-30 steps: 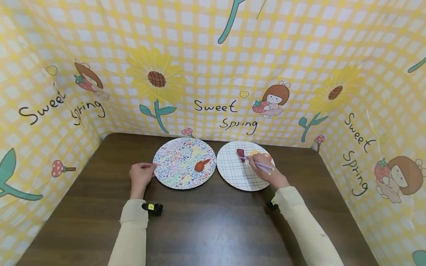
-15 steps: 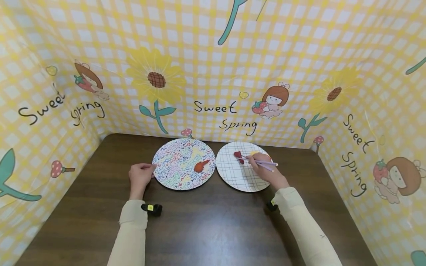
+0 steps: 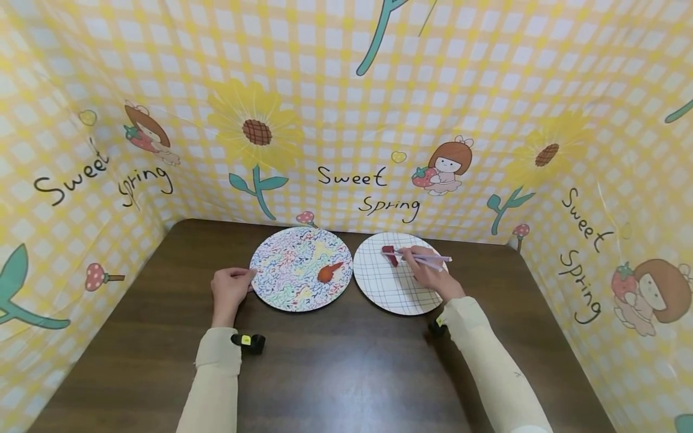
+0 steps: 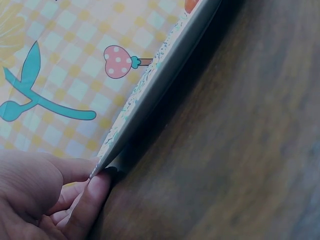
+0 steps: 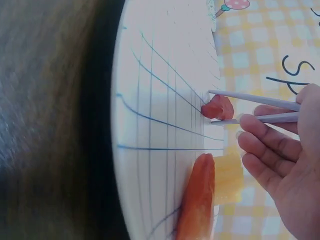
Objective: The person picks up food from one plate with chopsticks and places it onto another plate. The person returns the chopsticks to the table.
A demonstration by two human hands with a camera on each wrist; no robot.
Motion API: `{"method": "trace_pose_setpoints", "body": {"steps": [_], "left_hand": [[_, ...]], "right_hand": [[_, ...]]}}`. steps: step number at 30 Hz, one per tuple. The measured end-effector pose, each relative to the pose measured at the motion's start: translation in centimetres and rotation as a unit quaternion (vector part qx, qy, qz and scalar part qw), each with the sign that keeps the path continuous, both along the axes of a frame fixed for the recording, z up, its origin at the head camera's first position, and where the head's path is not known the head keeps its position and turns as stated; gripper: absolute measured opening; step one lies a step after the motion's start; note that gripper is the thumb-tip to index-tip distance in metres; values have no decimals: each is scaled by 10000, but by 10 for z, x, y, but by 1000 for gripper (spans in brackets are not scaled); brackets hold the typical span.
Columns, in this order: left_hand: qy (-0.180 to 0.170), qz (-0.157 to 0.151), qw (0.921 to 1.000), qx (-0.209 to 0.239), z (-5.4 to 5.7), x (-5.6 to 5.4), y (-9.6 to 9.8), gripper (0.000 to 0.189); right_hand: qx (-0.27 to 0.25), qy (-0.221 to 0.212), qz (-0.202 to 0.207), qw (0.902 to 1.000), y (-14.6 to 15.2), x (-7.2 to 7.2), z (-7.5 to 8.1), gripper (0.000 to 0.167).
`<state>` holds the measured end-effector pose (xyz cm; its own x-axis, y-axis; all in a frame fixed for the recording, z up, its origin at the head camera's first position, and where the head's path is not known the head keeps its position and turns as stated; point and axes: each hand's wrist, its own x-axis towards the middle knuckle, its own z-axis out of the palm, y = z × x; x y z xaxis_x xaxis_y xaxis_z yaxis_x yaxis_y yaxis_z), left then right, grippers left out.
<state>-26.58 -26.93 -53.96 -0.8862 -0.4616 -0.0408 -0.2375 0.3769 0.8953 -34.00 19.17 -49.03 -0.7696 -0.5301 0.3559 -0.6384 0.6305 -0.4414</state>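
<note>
Dark red piece [image 5: 218, 107] on, or just above, the grid-lined plate [image 3: 384, 285], can't tell which, with chopstick tips either side! It lies left of the right hand [image 3: 430, 273], clearly the nearer one, long axis slanting near to far, across the lilac chopsticks [image 5: 255, 98]. Right hand grips those; far left, the left hand [image 3: 230, 288] pinches the squiggle-patterned plate [image 3: 287, 288] at its rim.
</note>
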Motion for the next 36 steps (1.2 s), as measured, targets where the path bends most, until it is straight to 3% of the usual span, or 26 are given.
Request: {"method": "trace_pose_setpoints", "body": {"steps": [2, 5, 8, 12, 16, 21, 36], "left_hand": [[19, -4, 10000, -1, 0, 0, 0, 35], [27, 17, 10000, -3, -1, 0, 1, 34], [20, 16, 10000, 6, 0, -1, 1, 35], [-29, 21, 10000, -1, -1, -1, 1, 36], [-59, 29, 10000, -39, -1, -1, 0, 38], [-42, 59, 9999, -71, -1, -1, 0, 36], [14, 32, 10000, -30, -1, 0, 0, 36]], "right_hand": [[-221, -524, -139, 9983, -4, 3, 6, 32], [173, -342, -10, 9993, -9, 4, 10, 40], [616, 351, 212, 9973, -12, 2, 6, 41], [1004, 1437, 458, 9835, -13, -3, -6, 26], [1203, 1984, 539, 9712, -13, -4, -10, 13], [1363, 1961, 489, 9698, -13, -1, -10, 17], [1105, 1989, 452, 9727, -15, 7, -4, 18]]}}
